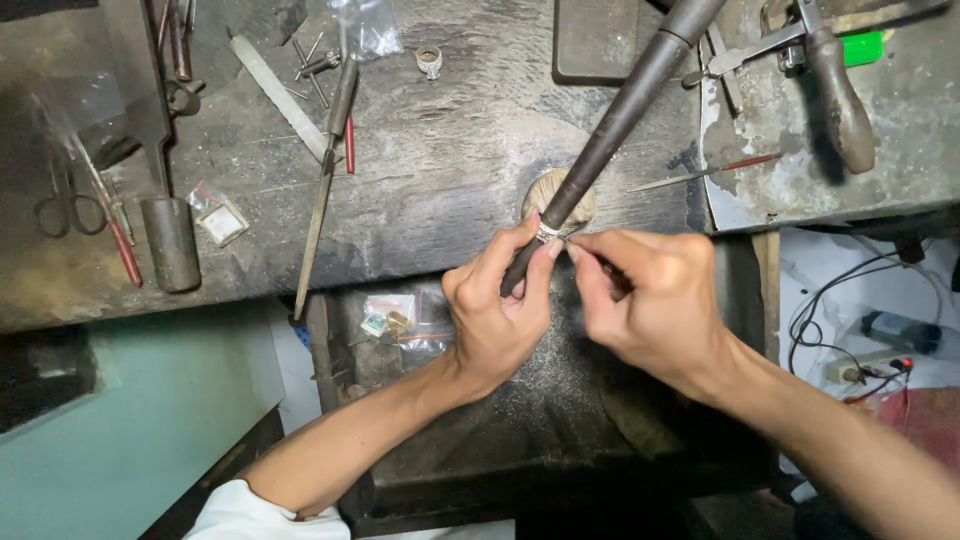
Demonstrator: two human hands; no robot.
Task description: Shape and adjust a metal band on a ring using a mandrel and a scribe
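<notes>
Left hand [497, 310] is closing its grip around the lower end of a dark tapered mandrel [610, 125], thumb and forefinger pinching at a small silver ring [547, 232] sitting on the shaft. Right hand [655, 300] is pinching closed just beside the ring; a thin tool seems to be in its fingers, too hidden to tell. The mandrel's long axis is running diagonally, narrow end down-left in the left hand, thick end pointing up-right past the frame top, shaft resting over a worn wooden peg [558, 198] at the table [440, 180] edge.

Below the hands a dark tray [560, 440] is lying under the table; small clear plastic bags [395, 318] with pale square bits are lying at its left corner. Further out on the table: another small clear packet [218, 218] with a white square inside at left, a long file [320, 210], red-handled scissors [75, 205], a flat steel ruler [280, 95]. Far edge: a crumpled clear bag [368, 25], a second ring [429, 61] lying alone, a dark rectangular block [595, 40], a wooden-handled saw frame [835, 80] at right on a grey plate.
</notes>
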